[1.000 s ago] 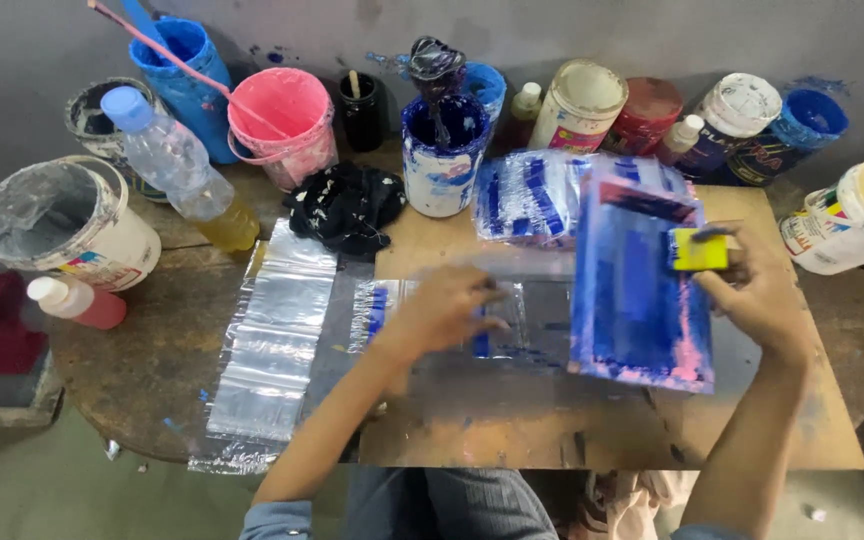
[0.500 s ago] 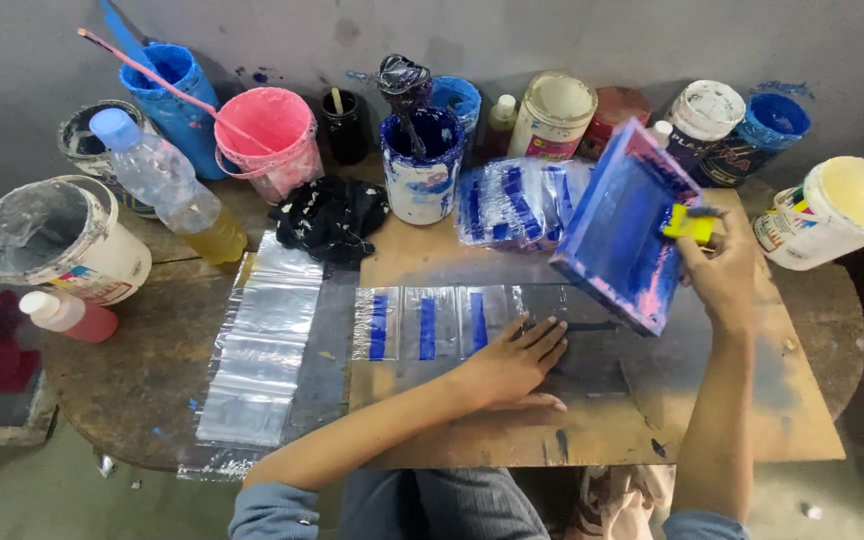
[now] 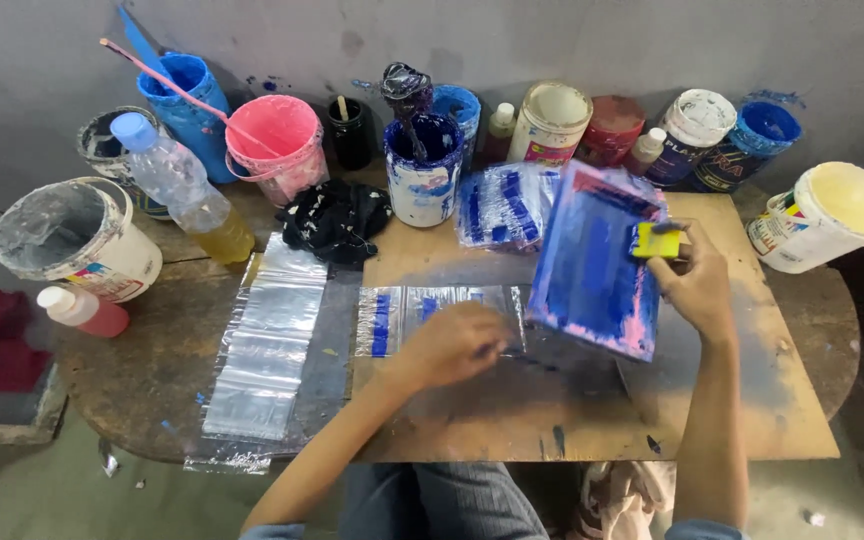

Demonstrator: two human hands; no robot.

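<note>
Smeared blue and pink, printing frame (image 3: 592, 275) tilts upward.

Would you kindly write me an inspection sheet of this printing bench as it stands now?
Surface: wooden board on a round table, paint-stained.
Job's things: blue-inked screen frame tilted up; printed plastic strip beneath.
Clutter: paint buckets, pink bucket, water bottle, black rag, blank plastic bags.
Grippers: left hand on the strip; right hand holds frame and yellow squeegee.
Cables: nothing seen.
Surroundings: grey wall.
</note>
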